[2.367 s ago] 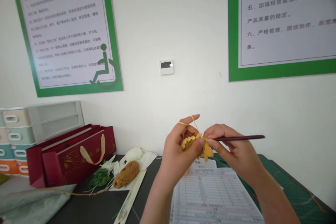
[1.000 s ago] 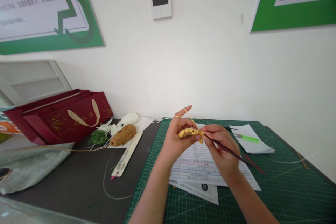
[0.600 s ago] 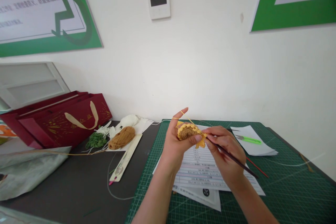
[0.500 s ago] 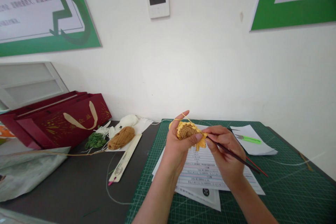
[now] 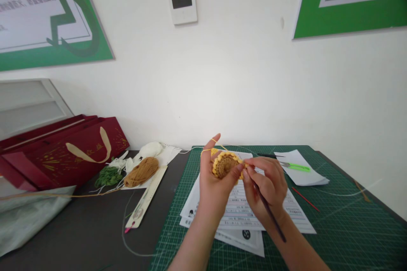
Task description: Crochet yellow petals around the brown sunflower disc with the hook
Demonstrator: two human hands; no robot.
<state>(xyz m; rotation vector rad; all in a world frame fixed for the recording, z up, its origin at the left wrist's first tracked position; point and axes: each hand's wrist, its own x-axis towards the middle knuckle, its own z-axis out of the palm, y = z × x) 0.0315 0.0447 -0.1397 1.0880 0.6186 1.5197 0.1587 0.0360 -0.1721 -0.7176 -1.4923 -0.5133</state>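
My left hand [image 5: 213, 186] pinches a small round crochet piece [image 5: 224, 164], brown in the middle with a yellow edge, and its raised forefinger carries a strand of yellow yarn [image 5: 210, 150]. My right hand [image 5: 266, 186] is closed on a dark crochet hook [image 5: 269, 214], whose tip meets the right edge of the piece while its shaft slants down along my right wrist. Both hands hover above printed sheets [image 5: 241, 216] lying on a green cutting mat [image 5: 343, 228].
A brown yarn skein [image 5: 141, 171], green yarn [image 5: 108, 175], white yarn [image 5: 149, 150] and a ruler [image 5: 146, 202] lie left of the mat on the dark table [image 5: 79, 228]. Red gift bags [image 5: 63, 150] stand at left. Green snips [image 5: 294, 166] rest on paper at right, near a red stick [image 5: 305, 199].
The view dropped from the wall to the table. My left hand turned the crochet piece from edge-on to face-on. The hook swung from pointing right to slanting down along my wrist.
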